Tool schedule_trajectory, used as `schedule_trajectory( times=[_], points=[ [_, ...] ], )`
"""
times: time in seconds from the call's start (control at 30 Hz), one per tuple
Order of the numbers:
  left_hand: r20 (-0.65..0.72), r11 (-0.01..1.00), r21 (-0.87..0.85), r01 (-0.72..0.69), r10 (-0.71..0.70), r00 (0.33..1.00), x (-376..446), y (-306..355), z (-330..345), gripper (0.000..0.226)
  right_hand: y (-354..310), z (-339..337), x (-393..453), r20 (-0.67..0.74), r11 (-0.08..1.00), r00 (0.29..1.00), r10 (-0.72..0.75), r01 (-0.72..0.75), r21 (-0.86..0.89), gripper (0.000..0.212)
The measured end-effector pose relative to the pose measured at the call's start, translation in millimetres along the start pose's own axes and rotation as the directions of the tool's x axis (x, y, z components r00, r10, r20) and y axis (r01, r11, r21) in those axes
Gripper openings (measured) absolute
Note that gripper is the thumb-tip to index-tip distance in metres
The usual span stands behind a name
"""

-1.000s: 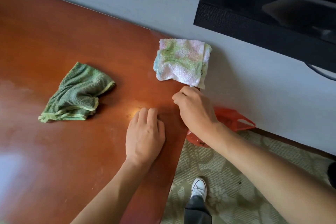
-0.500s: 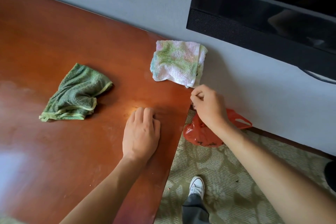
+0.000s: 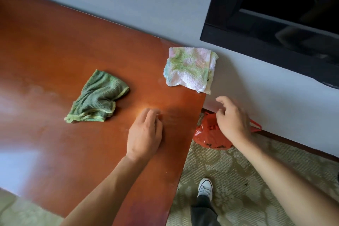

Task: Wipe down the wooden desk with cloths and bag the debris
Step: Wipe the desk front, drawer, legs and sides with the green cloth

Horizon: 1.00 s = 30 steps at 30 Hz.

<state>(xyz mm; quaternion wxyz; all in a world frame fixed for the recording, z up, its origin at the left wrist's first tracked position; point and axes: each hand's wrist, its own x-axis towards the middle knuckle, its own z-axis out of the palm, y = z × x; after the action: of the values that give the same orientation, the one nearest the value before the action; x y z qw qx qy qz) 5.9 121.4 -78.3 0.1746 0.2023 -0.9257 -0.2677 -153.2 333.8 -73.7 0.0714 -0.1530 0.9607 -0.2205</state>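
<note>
Wooden desk (image 3: pixel 55 46) fills the left and middle of the frame, glossy reddish-brown, its far edge against the wall. On it, centre-left, a crumpled green cloth (image 3: pixel 98 97). Up by the desk's far right corner, a folded pale cloth (image 3: pixel 189 69), pink and green, one edge overhanging the corner. Lower right, patterned carpet (image 3: pixel 256 180), and on it, just beside the desk's corner, a red bag (image 3: pixel 207 134).

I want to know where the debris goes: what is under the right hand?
Below the right hand, a red plastic bag sits on the carpet beside the desk. The hand covers its opening, hiding the contents.
</note>
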Motion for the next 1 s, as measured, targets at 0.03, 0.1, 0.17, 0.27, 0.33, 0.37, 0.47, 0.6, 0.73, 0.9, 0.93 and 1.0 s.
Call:
schedule_trajectory(
  times=[0.03, 0.1, 0.17, 0.27, 0.33, 0.37, 0.47, 0.6, 0.73, 0.9, 0.93, 1.0],
  points=[
    [-0.041, 0.996, 0.070, -0.048, 0.051, 0.998, 3.5, -7.4, -13.8, 0.019, -15.9, 0.8, 1.2, -0.043, 0.998, 0.997, -0.059, 0.060, 0.027, 0.038],
    [-0.111, 0.970, 0.227, -0.084, 0.112, 0.987, 18.3, -29.0, -45.1, 0.031, -48.2, 4.6, 14.4, -0.151, 0.987, 0.977, -0.153, 0.159, 0.030, 0.042],
    [-0.068, 0.939, 0.343, -0.030, 0.057, 0.996, 43.6, -58.3, -69.6, 0.046, -82.3, 10.4, 37.2, -0.136, 0.991, 0.981, -0.136, 0.132, -0.033, 0.055],
    [0.248, 0.850, 0.524, 0.048, -0.206, 0.947, 76.2, -103.0, -92.4, 0.086, -118.2, 20.7, 73.4, 0.048, 0.962, 0.999, 0.013, 0.001, -0.274, 0.075],
    [0.383, 0.829, 0.560, 0.006, -0.264, 0.885, 87.1, -116.3, -101.4, 0.094, -132.6, 23.1, 87.4, 0.076, 0.951, 0.993, 0.087, -0.060, -0.304, 0.056],
    [0.409, 0.837, 0.546, -0.018, -0.247, 0.879, 89.8, -118.5, -104.3, 0.089, -140.4, 23.6, 90.2, 0.047, 0.957, 0.995, 0.091, -0.074, -0.281, 0.040],
    [0.390, 0.904, 0.428, 0.003, -0.188, 0.902, 90.2, -123.7, -116.4, 0.068, -176.3, 35.1, 85.3, 0.006, 0.982, 0.995, 0.098, -0.096, -0.163, 0.021],
    [0.282, 0.952, 0.302, 0.048, -0.138, 0.949, 67.9, -144.9, -140.6, 0.063, -248.9, 65.2, 80.3, -0.004, 0.998, 0.999, -0.043, 0.043, -0.036, 0.035],
    [0.263, 0.952, 0.306, -0.002, -0.082, 0.961, 48.0, -160.8, -157.4, 0.063, -298.6, 97.8, 87.6, 0.160, 0.973, 0.963, -0.218, 0.227, -0.038, 0.047],
    [0.393, 0.940, 0.340, 0.006, -0.148, 0.907, 37.2, -141.4, -135.9, 0.063, -281.5, 87.7, 42.8, 0.055, 0.982, 0.986, -0.160, 0.153, 0.107, 0.057],
    [0.416, 0.943, 0.331, 0.011, -0.157, 0.896, 35.4, -130.9, -125.1, 0.067, -268.6, 81.8, 23.6, 0.006, 0.985, 0.993, -0.117, 0.116, 0.128, 0.058],
    [0.425, 0.969, 0.242, 0.040, -0.143, 0.894, 32.2, -105.1, -106.3, 0.077, -235.4, 72.6, -19.5, -0.122, 0.984, 0.993, 0.001, 0.021, 0.179, 0.057]
  ],
)
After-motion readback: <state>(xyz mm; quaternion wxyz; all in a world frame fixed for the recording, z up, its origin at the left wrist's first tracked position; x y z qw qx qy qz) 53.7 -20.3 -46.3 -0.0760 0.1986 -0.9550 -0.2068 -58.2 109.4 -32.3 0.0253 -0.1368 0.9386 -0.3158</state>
